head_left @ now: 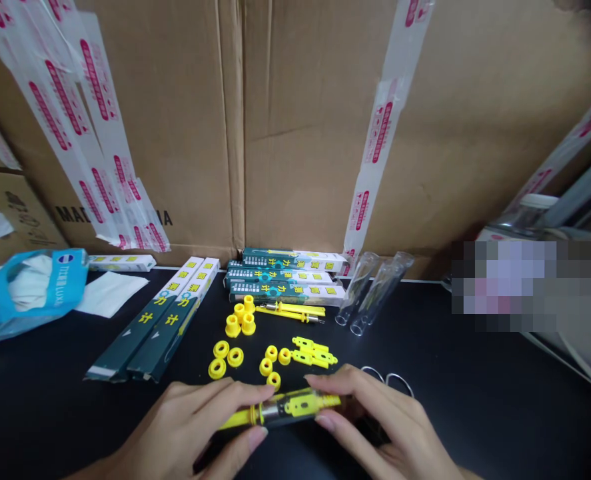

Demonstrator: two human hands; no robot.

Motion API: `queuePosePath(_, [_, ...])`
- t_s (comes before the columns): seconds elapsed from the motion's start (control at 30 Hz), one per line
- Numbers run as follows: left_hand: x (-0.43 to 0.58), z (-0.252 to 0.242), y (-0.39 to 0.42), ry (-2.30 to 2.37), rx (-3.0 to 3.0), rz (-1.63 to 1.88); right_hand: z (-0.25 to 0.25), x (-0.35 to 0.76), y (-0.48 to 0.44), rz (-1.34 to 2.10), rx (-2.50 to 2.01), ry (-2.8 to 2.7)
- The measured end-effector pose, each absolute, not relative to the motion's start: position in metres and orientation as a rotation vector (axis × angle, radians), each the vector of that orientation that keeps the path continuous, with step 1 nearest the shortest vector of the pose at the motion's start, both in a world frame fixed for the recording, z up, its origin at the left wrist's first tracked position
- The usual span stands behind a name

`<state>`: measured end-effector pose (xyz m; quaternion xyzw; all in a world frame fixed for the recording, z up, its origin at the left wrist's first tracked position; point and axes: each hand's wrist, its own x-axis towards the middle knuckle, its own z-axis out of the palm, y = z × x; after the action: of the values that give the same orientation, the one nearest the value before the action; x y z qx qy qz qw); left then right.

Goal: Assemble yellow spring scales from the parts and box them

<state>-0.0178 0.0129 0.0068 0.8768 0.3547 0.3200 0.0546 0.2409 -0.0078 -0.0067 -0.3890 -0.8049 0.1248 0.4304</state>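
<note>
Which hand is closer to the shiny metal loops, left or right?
Right. The right hand is nearer: the metal loops lie just beyond its knuckles. The left hand is farther away, across the clear yellow-capped tube both hands hold.

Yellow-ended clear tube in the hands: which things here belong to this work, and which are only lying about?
Likely belong: clear tube, held by left hand and right hand; yellow rings; yellow strips; loose clear tubes; wire rings; green boxes.
Lying about: blue plastic bag; white paper; taped cardboard.

left hand [185,427]: curled, palm down | right hand [380,423]: curled, palm down
</note>
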Motion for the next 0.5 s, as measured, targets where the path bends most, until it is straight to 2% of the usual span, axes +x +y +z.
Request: queuePosePath(0.5, [-0.02, 0.005, 0.022, 1.018, 2.595, 1.0, 0.002, 0.24, -0.007, 0.239, -0.909, -2.052])
